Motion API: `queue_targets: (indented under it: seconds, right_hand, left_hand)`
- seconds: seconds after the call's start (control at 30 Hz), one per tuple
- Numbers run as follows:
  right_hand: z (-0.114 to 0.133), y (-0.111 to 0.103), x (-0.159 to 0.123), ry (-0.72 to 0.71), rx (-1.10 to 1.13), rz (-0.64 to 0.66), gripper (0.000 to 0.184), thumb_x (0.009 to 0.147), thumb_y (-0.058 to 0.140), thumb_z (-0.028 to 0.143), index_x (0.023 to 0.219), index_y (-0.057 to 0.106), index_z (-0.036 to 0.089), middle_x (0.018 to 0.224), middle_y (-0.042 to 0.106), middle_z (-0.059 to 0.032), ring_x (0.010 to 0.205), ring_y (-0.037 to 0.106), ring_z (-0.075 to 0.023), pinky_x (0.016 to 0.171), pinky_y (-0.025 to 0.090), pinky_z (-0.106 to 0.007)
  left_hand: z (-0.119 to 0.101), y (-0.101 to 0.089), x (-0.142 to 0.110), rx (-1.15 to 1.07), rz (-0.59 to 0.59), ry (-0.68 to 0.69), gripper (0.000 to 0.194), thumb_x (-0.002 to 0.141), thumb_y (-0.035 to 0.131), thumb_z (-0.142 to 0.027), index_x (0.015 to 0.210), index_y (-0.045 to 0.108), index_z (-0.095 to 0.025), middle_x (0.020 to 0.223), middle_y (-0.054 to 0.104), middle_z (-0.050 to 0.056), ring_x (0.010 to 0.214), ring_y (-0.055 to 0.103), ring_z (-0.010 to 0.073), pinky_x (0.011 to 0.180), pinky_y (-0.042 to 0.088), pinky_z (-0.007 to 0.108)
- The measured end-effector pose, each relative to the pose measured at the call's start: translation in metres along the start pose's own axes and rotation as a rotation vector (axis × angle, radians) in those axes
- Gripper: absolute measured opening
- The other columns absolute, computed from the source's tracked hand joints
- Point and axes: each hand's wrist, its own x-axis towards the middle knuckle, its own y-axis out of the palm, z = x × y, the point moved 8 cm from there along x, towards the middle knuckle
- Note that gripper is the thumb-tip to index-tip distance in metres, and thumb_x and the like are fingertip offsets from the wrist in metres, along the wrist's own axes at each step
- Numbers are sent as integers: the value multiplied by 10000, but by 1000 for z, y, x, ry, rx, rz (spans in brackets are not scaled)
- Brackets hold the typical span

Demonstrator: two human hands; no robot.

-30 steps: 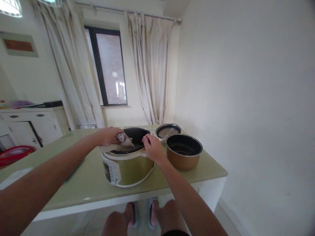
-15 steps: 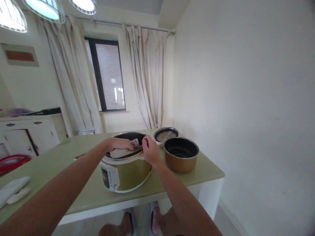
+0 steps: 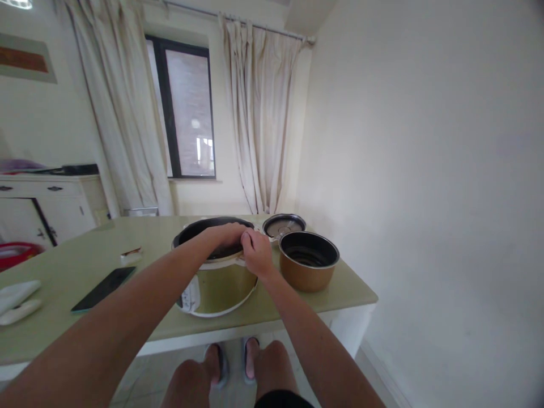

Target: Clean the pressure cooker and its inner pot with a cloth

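Observation:
A rice cooker body (image 3: 227, 289) with a greenish-gold side and a pale rim stands on the table with its top uncovered. My left hand (image 3: 229, 233) reaches over the opening to the rim's right side, its fingers curled and partly hidden by my other hand. The pale cloth seen in it half a second earlier is now out of sight behind the hands. My right hand (image 3: 257, 254) is closed on the cooker's rim at the right, touching the left fingers. Just right of the cooker sits a brown inner pot (image 3: 308, 277) with a dark inside.
Behind the pot lies a round lid (image 3: 284, 226). On the left of the green table (image 3: 157, 311) are a dark phone (image 3: 104, 289), a small white item (image 3: 131, 256) and white objects (image 3: 19, 300). A wall (image 3: 425, 198) rises at the right.
My left hand has shifted right along the cooker's rim, up against my right hand, and the cloth has gone out of sight. The view has tilted down, and the phone now shows.

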Motion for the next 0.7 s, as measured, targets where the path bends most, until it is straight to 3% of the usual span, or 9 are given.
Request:
queue_targets:
  seconds: [0.17,0.3,0.43,0.57,0.7]
  right_hand:
    - [0,-3,-3,3,6,-12,298,1021,432,230,731,496,243,733,625,-17,756,570,-192,738,345,-317]
    - [-2,-6,-4,8,-1,-33,327,1035,394,250,730,511,241,715,619,-16,751,582,-191,753,354,-322]
    - [-2,-5,-4,26,21,-45,353,1034,383,276,704,506,244,691,610,-18,724,580,-189,718,348,-323]
    - [-4,-6,-3,65,39,-71,363,1017,396,290,675,509,244,663,602,-18,682,564,-187,675,330,-325]
    - [-6,-7,-3,51,101,-83,372,1002,398,303,664,539,239,631,580,-10,653,540,-180,658,330,-319]
  left_hand:
    - [26,-15,6,133,-72,-29,376,832,689,-229,1203,744,-255,1312,723,124,1213,671,295,1035,511,395]
    - [66,-21,-18,207,-125,-155,427,838,673,-187,1250,733,-279,1399,646,154,1335,586,344,1066,497,471]
    - [90,-12,-45,181,-90,-247,525,824,680,-223,1348,691,-243,1398,668,174,1287,627,330,1066,495,428]
    - [91,-2,-64,86,60,-306,393,741,743,-340,1093,805,-176,1162,789,173,1054,730,332,928,553,390]
    - [61,-2,-75,-72,148,-289,411,771,676,-495,971,824,-169,982,823,99,878,750,269,779,570,321]
